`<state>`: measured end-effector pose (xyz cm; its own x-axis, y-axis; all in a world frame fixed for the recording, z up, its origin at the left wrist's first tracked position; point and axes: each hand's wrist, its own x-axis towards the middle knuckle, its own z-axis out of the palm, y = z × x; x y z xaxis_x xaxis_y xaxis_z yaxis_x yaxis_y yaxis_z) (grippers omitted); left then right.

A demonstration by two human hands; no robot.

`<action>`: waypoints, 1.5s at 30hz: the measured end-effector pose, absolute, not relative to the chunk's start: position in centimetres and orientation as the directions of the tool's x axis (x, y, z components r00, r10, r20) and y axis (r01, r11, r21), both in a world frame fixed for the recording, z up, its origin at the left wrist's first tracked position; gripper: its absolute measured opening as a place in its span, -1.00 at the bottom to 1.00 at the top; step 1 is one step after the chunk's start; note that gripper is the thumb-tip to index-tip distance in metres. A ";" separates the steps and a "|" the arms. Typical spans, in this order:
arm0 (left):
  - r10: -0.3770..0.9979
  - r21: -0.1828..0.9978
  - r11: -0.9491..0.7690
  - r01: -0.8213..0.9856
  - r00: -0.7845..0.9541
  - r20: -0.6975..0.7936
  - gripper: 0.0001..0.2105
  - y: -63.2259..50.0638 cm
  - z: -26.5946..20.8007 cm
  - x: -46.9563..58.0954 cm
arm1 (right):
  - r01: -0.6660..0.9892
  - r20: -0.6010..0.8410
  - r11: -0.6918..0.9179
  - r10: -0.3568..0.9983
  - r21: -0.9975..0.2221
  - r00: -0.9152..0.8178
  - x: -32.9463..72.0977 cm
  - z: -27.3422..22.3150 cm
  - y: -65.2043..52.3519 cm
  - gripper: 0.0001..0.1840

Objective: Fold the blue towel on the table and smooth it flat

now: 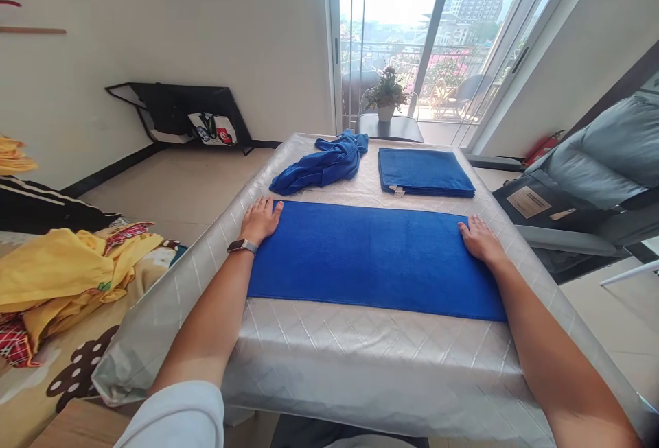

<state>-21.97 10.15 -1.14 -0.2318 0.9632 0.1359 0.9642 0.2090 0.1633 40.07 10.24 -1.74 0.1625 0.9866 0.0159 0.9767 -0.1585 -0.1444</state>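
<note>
A long blue towel [360,259] lies flat across the table in front of me. On its far left corner rests my left hand [261,219], palm down with the fingers stretched out and a watch [241,246] at the wrist. My right hand [482,239] lies flat on the far right corner, its fingers also extended. Behind the towel, to the left, is a crumpled blue towel [324,163]. A neat stack of folded blue towels [426,170] sits at the back right, with a small white tag [396,191] at its near edge.
A silvery quilted cover [360,352] drapes over the table. Yellow clothes [56,269] lie on a bed at the left. Beyond the table a potted plant [386,95] stands on a chair [390,128] by the glass door. A grey recliner [592,180] is at the right.
</note>
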 end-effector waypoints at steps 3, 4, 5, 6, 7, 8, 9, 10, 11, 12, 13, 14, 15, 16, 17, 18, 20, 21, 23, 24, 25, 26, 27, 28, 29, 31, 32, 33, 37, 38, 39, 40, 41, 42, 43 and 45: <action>0.937 0.145 0.199 0.969 -0.231 0.263 -0.36 9.5 -0.7 -21.4 | 0.983 0.069 -0.135 0.987 -0.128 0.145 39.6 -1.3 9.8 -0.20; 0.929 0.140 0.181 0.973 -0.216 0.300 -0.37 9.3 -0.4 -21.0 | 0.986 0.094 -0.118 0.987 -0.117 0.129 39.3 -1.1 9.5 -0.20; 0.925 0.138 0.155 0.978 -0.193 0.327 -0.38 9.1 0.0 -20.5 | 0.990 0.119 -0.099 0.987 -0.104 0.111 39.0 -0.8 9.3 -0.21; 0.925 0.138 0.121 0.983 -0.162 0.344 -0.39 8.8 0.4 -19.8 | 0.993 0.140 -0.078 0.986 -0.093 0.091 38.5 -0.5 9.0 -0.22; 0.929 0.140 0.078 0.987 -0.123 0.350 -0.40 8.7 0.9 -18.8 | 0.995 0.159 -0.055 0.985 -0.086 0.068 37.9 -0.1 8.7 -0.23; 0.935 0.142 0.025 0.990 -0.074 0.348 -0.41 8.4 1.4 -17.7 | 0.996 0.178 -0.028 0.983 -0.085 0.043 37.3 0.3 8.5 -0.24; 0.940 0.143 -0.038 0.989 -0.013 0.340 -0.43 8.2 1.8 -16.3 | 0.996 0.198 0.003 0.980 -0.088 0.014 36.5 0.6 8.1 -0.25; 0.943 0.144 -0.111 0.983 0.058 0.329 -0.44 7.8 2.1 -14.7 | 0.995 0.219 0.042 0.975 -0.094 -0.020 35.6 1.0 7.8 -0.26; 0.939 0.143 -0.192 0.971 0.139 0.315 -0.46 7.4 2.3 -13.0 | 0.991 0.240 0.089 0.969 -0.103 -0.062 34.6 1.3 7.4 -0.27; 0.926 0.142 -0.279 0.950 0.227 0.303 -0.48 6.8 2.4 -11.2 | 0.984 0.260 0.142 0.959 -0.112 -0.109 33.5 1.5 7.0 -0.28; 0.903 0.141 -0.365 0.920 0.314 0.294 -0.49 6.1 2.3 -9.4 | 0.972 0.274 0.202 0.948 -0.117 -0.164 32.4 1.7 6.5 -0.29; 0.872 0.139 -0.446 0.884 0.395 0.288 -0.50 5.3 2.1 -7.7 | 0.956 0.279 0.269 0.933 -0.120 -0.227 31.2 1.8 6.0 -0.29; 0.839 0.137 -0.516 0.845 0.467 0.281 -0.50 4.5 1.8 -6.1 | 0.934 0.273 0.338 0.915 -0.119 -0.297 29.9 1.9 5.4 -0.29; 0.807 0.136 -0.571 0.810 0.524 0.272 -0.49 3.7 1.4 -4.7 | 0.907 0.257 0.404 0.895 -0.119 -0.365 28.6 1.9 4.7 -0.29; 0.783 0.135 -0.609 0.781 0.566 0.260 -0.48 2.8 1.1 -3.6 | 0.879 0.234 0.460 0.874 -0.123 -0.425 27.4 1.9 4.0 -0.28; 0.766 0.135 -0.635 0.761 0.595 0.243 -0.46 2.0 0.7 -2.7 | 0.853 0.209 0.505 0.855 -0.130 -0.474 26.3 1.9 3.3 -0.26; 0.748 0.143 -0.661 0.737 0.631 0.206 -0.44 0.8 0.2 -1.7 | 0.813 0.169 0.561 0.826 -0.154 -0.538 24.3 1.6 1.8 -0.24; 0.745 0.151 -0.665 0.732 0.636 0.198 -0.44 0.3 0.0 -1.4 | 0.798 0.157 0.579 0.814 -0.166 -0.559 23.6 1.5 1.1 -0.22; 0.750 0.165 -0.659 0.734 0.625 0.216 -0.43 -0.2 -0.2 -1.2 | 0.774 0.142 0.606 0.795 -0.182 -0.589 22.4 1.1 0.0 -0.22; 0.758 0.169 -0.649 0.742 0.609 0.235 -0.42 -0.4 -0.2 -1.2 | 0.768 0.138 0.612 0.791 -0.188 -0.596 22.1 0.9 -0.5 -0.22; 0.771 0.173 -0.631 0.756 0.586 0.251 -0.40 -0.4 -0.3 -1.3 | 0.768 0.136 0.611 0.791 -0.192 -0.596 21.8 0.8 -0.8 -0.22; 0.787 0.177 -0.609 0.773 0.560 0.260 -0.37 -0.4 -0.4 -1.3 | 0.773 0.133 0.603 0.797 -0.196 -0.589 21.5 0.7 -1.0 -0.22; 0.803 0.180 -0.586 0.790 0.536 0.261 -0.35 -0.4 -0.5 -1.3 | 0.783 0.127 0.590 0.807 -0.198 -0.576 21.3 0.7 -1.1 -0.21; 0.816 0.184 -0.568 0.802 0.518 0.257 -0.32 -0.3 -0.6 -1.3 | 0.796 0.117 0.572 0.820 -0.197 -0.560 21.0 0.8 -1.1 -0.21; 0.822 0.186 -0.560 0.808 0.511 0.252 -0.30 -0.3 -0.7 -1.3 | 0.812 0.102 0.550 0.835 -0.195 -0.541 20.8 0.9 -1.2 -0.20; 0.818 0.190 -0.567 0.802 0.519 0.250 -0.27 -0.2 -0.9 -1.4 | 0.845 0.067 0.502 0.864 -0.186 -0.499 20.1 1.2 -1.3 -0.19; 0.812 0.192 -0.574 0.796 0.525 0.254 -0.26 -0.2 -0.9 -1.5 | 0.860 0.057 0.477 0.878 -0.183 -0.475 19.7 1.3 -1.3 -0.18; 0.809 0.194 -0.579 0.792 0.528 0.259 -0.25 -0.1 -0.9 -1.7 | 0.872 0.055 0.455 0.890 -0.182 -0.453 19.3 1.4 -1.4 -0.18; 0.819 0.197 -0.561 0.804 0.504 0.273 -0.24 0.1 -0.9 -2.1 | 0.895 0.065 0.411 0.912 -0.174 -0.406 17.8 1.3 -2.0 -0.21; 0.820 0.198 -0.561 0.804 0.507 0.266 -0.24 0.0 -1.0 -2.1 | 0.895 0.056 0.415 0.910 -0.164 -0.411 17.5 1.1 -2.1 -0.21; 0.818 0.200 -0.566 0.800 0.516 0.255 -0.23 0.0 -1.1 -2.0 | 0.895 0.045 0.419 0.908 -0.153 -0.417 17.2 0.9 -2.2 -0.22; 0.814 0.202 -0.574 0.793 0.528 0.240 -0.22 -0.2 -1.2 -1.9 | 0.895 0.036 0.424 0.905 -0.142 -0.423 17.0 0.7 -2.2 -0.23; 0.809 0.205 -0.584 0.785 0.543 0.225 -0.22 -0.3 -1.4 -1.7 | 0.894 0.032 0.427 0.904 -0.133 -0.427 16.8 0.5 -2.2 -0.23; 0.804 0.209 -0.593 0.778 0.556 0.211 -0.21 -0.5 -1.5 -1.5 | 0.895 0.033 0.428 0.903 -0.126 -0.428 16.7 0.2 -2.2 -0.24; 0.801 0.214 -0.598 0.773 0.564 0.199 -0.21 -0.7 -1.7 -1.3 | 0.895 0.038 0.430 0.903 -0.121 -0.429 16.6 0.0 -2.2 -0.24; 0.805 0.226 -0.593 0.773 0.566 0.178 -0.18 -0.9 -1.7 -0.9 | 0.894 0.042 0.434 0.901 -0.115 -0.432 16.5 -0.4 -2.0 -0.23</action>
